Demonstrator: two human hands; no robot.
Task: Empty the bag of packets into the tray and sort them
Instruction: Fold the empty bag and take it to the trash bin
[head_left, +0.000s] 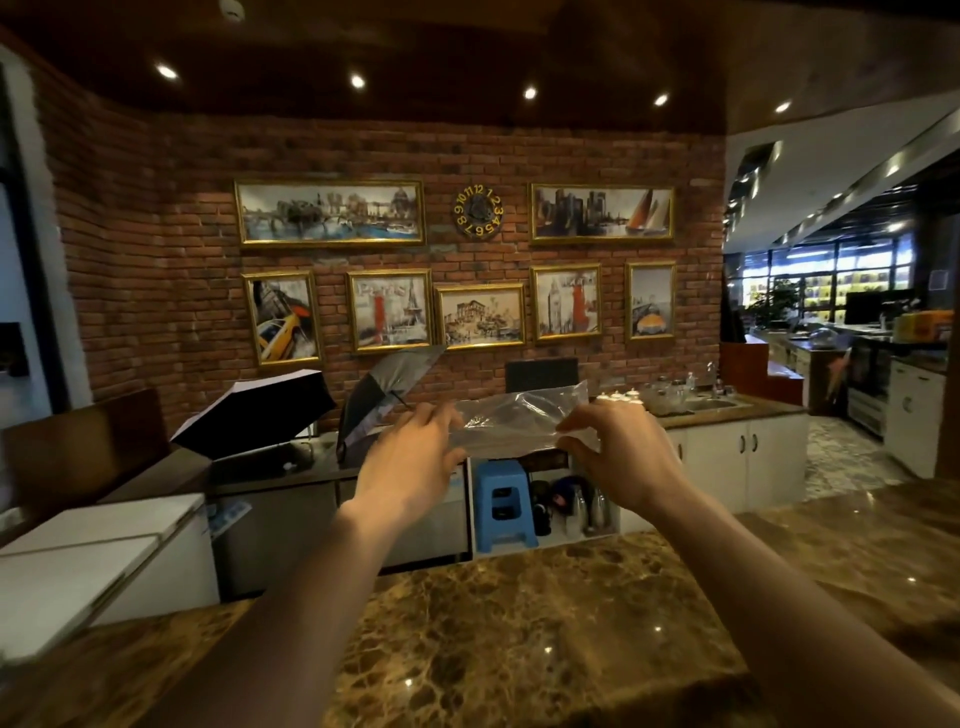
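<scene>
Both hands are raised at chest height in front of the camera, stretching a clear, thin, crinkled plastic bag (519, 421) between them, above and beyond the far edge of the brown marbled stone tabletop (519, 634).

The left hand (415, 462) pinches the bag's left end, thumb and fingers closed on the film. The right hand (613, 457) pinches the right end, fingers curled shut on it. The bag spans the gap between the two hands, roughly level and pulled fairly taut.

The bag looks flat and see-through; no packets show inside, so it is probably already empty, though the film is glossy and blurred so I cannot be sure. No tray or packets are in view; the head is tilted up toward the red brick wall (156, 260) with gold-framed pictures.

Risks, as judgement:
- Slick, thin film held only by fingertip pinches could slip from one hand and flop down.
- Pulling the ends apart too hard could tear the film.
- If any small packet remains inside, it could drop beyond the tabletop edge to the floor, since the bag hangs past that edge.
- With the gaze off the work area, sorting cannot start until the tray is back in view.
</scene>
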